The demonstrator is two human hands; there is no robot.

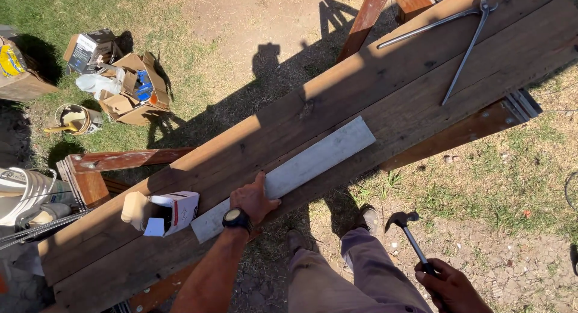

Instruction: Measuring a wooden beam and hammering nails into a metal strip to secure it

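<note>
1. Pinning the pale strip of wood (289,171) flat on the long plank bench (385,90), my left hand (253,200) lies spread on top of it, palm down, thumb stretched along its near edge; nothing is clasped, it only presses.
2. As I judge it, the hold works best with weight kept straight down, so the strip cannot skid along the boards, and fingers kept away from any spot I'd strike.
3. My right hand (450,286) is low by my leg, wrapped tight round the handle of a claw hammer (409,232), head up.
4. Containers, leftmost first: a bucket (77,118) on the grass holds pale paste with a stick in it.
5. An open cardboard box (129,87) behind it holds blue packets.
6. On the bench, a small white carton (171,212) lies on its side, flap open; I cannot see inside.
7. Far right, long tongs (463,33) rest untouched.
</note>
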